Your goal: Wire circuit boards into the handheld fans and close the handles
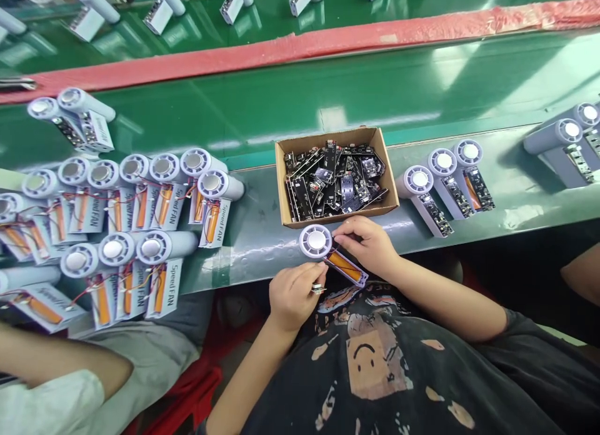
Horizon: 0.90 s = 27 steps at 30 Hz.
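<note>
A lavender fan unit point(315, 241) with a round silver centre lies at the table's front edge, its handle open and an orange battery point(345, 266) showing inside. My left hand point(296, 294) is closed at the near left of the unit, pinching a small circuit board point(318, 289). At the right of the fan head, my right hand point(368, 244) has its thumb and fingers pressed together near the wires where head and handle meet; what they hold is too small to name. Just beyond both hands sits a cardboard box point(280, 185) of black circuit boards point(347, 179).
Many open fan units point(164, 247) with orange batteries stand at the left. Several with black boards point(443, 163) stand at the right. A red strip point(262, 57) borders a green belt carrying more units. Other people's arms point(60, 354) show at both sides.
</note>
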Motion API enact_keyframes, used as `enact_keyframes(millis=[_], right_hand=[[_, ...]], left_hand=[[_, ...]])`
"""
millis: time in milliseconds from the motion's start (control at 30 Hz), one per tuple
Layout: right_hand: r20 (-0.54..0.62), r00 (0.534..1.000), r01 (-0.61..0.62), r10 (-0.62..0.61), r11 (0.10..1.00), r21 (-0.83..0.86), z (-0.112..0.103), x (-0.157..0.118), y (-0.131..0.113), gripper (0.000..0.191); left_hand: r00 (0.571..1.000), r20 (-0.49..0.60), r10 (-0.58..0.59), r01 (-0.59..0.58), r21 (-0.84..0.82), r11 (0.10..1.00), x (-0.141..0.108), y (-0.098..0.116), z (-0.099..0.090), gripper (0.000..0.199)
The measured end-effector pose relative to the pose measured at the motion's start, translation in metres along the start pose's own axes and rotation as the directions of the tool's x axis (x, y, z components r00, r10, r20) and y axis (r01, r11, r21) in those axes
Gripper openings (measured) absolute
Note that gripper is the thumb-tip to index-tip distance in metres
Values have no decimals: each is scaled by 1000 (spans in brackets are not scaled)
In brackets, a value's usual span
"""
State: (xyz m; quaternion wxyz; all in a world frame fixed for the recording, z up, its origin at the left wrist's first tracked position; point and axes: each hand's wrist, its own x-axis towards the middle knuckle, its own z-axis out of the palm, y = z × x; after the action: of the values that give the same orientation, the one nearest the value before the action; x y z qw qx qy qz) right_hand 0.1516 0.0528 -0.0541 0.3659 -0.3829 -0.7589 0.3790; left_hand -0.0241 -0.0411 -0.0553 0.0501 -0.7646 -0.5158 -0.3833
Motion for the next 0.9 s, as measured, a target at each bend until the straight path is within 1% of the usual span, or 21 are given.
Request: enact_keyframes(millis=[33,100,167,267,333,400,467,533,567,600,633,700,767,800,900], right_hand=[[-14,1000,6,-6,1000,-22,1,1,1,10],[-26,999,24,-26,997,-75,1,1,4,11],[-23,999,36,-39,990,-135,-3,-2,6,11],[10,998,61,-60,974,-218,-14,-12,4,13],[22,995,101,-99,956,-276,-22,-19,-4,16],[14,983,177,-183,927,-332,-26,-25,-15,22],[35,949,305,-315,879,-367,-25,-30,-26,26],[110,896,438,-431,809,-392,-20,-31,-33,22],[155,879,473,-451,781,-408,-16,-30,-35,19],[190,875,482,-446,766,-426,-12,-29,-36,17],[209,883,468,-420,762,-448,-8,-28,-36,17],[205,913,407,-352,775,-483,1,-24,-33,20],[175,926,378,-335,787,-488,7,-22,-28,21],[157,925,378,-346,793,-477,10,-21,-25,20],[104,922,384,-374,838,-388,12,-19,-19,16]], left_hand=[[999,-35,-17,15,-46,999,-2,-2,2,13],[994,-64,-89,79,-136,988,-5,-2,5,17],[980,-61,-188,171,-214,962,-4,0,6,17],[942,-33,-333,310,-294,904,1,3,7,11],[905,-18,-426,397,-330,856,3,5,8,8],[857,0,-515,480,-362,799,4,5,9,6],[816,36,-577,541,-396,742,2,5,9,7],[789,86,-609,579,-438,688,0,4,9,12],[773,109,-625,596,-463,656,-2,3,9,14],[752,130,-647,615,-492,616,-4,2,8,16],[729,151,-667,632,-521,574,-6,2,8,17],[695,188,-694,656,-562,504,-9,1,7,19],[686,212,-696,663,-577,478,-11,1,6,18],[694,213,-688,658,-577,485,-11,1,4,16],[738,182,-650,626,-546,557,-10,1,0,6]])
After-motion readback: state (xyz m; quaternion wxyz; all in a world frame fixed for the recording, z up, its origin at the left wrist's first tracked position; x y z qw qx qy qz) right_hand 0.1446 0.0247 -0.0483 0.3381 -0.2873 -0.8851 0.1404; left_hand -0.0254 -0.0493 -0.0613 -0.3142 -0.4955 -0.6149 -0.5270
